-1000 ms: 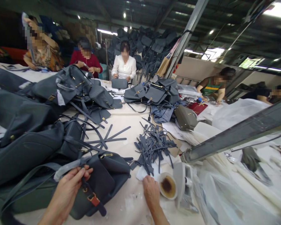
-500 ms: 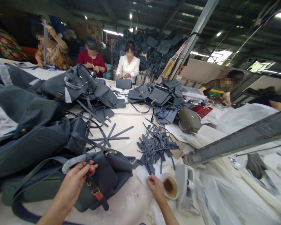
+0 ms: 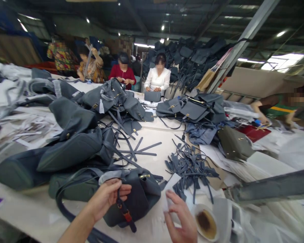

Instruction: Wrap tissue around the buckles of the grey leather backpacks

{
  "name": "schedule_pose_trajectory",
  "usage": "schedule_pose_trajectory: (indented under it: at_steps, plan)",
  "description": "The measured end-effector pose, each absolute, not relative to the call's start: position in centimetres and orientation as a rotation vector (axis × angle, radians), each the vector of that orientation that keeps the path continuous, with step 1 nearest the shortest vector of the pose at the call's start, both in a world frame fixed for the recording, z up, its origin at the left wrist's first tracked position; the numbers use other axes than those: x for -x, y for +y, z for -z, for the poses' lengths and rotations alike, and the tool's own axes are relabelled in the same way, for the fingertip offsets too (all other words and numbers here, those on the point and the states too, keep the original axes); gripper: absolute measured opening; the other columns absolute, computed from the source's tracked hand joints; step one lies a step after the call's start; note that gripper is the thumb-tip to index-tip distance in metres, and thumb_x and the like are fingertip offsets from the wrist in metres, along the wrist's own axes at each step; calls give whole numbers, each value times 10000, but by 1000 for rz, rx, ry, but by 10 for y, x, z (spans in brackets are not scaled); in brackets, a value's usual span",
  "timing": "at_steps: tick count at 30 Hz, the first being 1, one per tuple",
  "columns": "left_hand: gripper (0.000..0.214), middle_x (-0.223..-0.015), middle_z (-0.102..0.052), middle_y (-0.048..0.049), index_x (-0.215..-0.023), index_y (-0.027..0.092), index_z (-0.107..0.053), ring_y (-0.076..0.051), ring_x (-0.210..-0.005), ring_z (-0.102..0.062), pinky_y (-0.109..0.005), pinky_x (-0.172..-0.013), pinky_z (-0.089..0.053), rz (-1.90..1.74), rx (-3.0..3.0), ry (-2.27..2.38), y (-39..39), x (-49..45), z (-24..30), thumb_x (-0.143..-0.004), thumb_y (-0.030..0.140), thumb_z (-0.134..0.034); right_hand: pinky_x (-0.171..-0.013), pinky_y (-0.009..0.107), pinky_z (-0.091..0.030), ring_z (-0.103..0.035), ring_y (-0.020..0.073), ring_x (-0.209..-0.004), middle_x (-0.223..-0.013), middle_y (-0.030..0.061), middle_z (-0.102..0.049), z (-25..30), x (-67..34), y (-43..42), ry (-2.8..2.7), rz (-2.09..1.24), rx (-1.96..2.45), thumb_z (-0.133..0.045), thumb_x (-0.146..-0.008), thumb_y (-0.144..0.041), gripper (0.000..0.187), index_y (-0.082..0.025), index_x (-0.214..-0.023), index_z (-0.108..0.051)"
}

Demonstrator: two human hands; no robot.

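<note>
A dark blue-grey backpack (image 3: 149,192) lies before me on the table, its flap facing up. My left hand (image 3: 108,194) is at its top, thumb and fingers closed round a narrow strap (image 3: 121,202) that carries a buckle with an orange-red piece. Part of the strap is hidden by the fingers. A pale wrap covers the bag's handle (image 3: 111,175) beside that hand. To the right of the bag, my right hand (image 3: 179,216) pinches a thin white sheet (image 3: 171,184) between thumb and fingers.
A bowl (image 3: 206,221) with brown stuff stands right of my right hand. Beyond lies a heap of short straps (image 3: 192,165). Bags (image 3: 73,152) are piled at left, more bags (image 3: 192,109) further back. A metal beam (image 3: 276,185) crosses at right. Co-workers (image 3: 157,79) sit across the table.
The view has swung left, so things appear further right. My right hand has lifted a white sheet from beside the strap heap. My left hand stays at the bag's strap.
</note>
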State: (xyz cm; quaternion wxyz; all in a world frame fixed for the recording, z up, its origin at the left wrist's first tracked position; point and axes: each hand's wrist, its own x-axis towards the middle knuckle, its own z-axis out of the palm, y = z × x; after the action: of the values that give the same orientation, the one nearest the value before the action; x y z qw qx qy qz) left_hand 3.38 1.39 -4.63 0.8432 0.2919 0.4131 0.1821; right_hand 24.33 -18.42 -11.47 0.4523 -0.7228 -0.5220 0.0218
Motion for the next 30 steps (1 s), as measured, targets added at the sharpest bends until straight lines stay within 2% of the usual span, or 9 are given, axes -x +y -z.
schedule_pose_trajectory:
  at_steps: [2,5,8,12,15,19,22,26,30]
  plan:
    - [296,-923,-765,-144,-766,164,-620,-278,-917,-707,-367,-824,-504,-315,-557,784,16,-31,43,-635,342,-818,-981,451,-466,-564,288,-1222,-1228,63,-684,95,-218,-161,-1707,12,1611,-557,-763,-110,190,-271,-812,-645]
    - [335,-788,-742,-96,-692,150,-643,-245,-825,-695,-355,-798,-496,-257,-586,699,20,-26,40,-600,420,-818,-1090,482,-369,-521,274,-1271,-1224,68,-690,80,-190,-125,-2107,26,1441,-516,-737,-84,230,-235,-854,-645]
    - [344,-657,-673,-22,-638,157,-636,-187,-657,-641,-325,-684,-481,-314,-653,726,23,-24,44,-539,411,-846,-1148,524,-258,-546,270,-1242,-1150,80,-722,81,-176,-102,-2186,29,1331,-523,-755,-101,169,-204,-836,-628]
    - [316,-613,-628,2,-600,135,-648,-131,-577,-558,-275,-633,-420,-436,-758,810,25,-26,56,-534,366,-854,-1155,503,-252,-564,239,-1223,-1118,67,-733,91,-175,-99,-2199,66,1278,-508,-804,-123,200,-227,-920,-633]
    - [311,-606,-630,0,-588,127,-664,-124,-594,-534,-264,-651,-393,-524,-813,877,27,-28,63,-532,373,-845,-1065,479,-399,-611,273,-1152,-1162,79,-711,99,-187,-109,-2117,48,1352,-585,-802,-234,191,-261,-984,-634]
    - [301,-636,-648,-11,-594,131,-672,-136,-630,-543,-277,-683,-399,-531,-818,894,28,-26,64,-534,379,-832,-801,368,-551,-671,273,-981,-1112,141,-693,101,-205,-112,-1462,-44,1751,-609,-823,-336,283,-229,-1085,-587]
    - [324,-639,-646,-14,-587,141,-654,-143,-617,-552,-301,-690,-423,-478,-785,858,27,-23,60,-515,399,-834,-621,304,-534,-685,243,-755,-916,80,-726,93,-205,-101,-1187,-293,1924,-680,-749,-459,390,-240,-1058,-589]
    - [308,-686,-664,-24,-607,150,-655,-148,-628,-572,-298,-661,-427,-411,-746,828,32,-17,55,-513,382,-836,-468,267,-371,-572,192,-491,-529,-35,-596,84,-200,-91,-1290,-440,2072,-642,-752,-455,183,-281,-766,-588]
    - [313,-758,-685,-44,-697,141,-714,-148,-636,-568,-306,-655,-439,-394,-737,818,37,-10,53,-518,368,-835,-531,247,-383,-525,166,-559,-574,-34,-550,84,-196,-95,-1365,-686,1901,-639,-726,-372,207,-247,-614,-517]
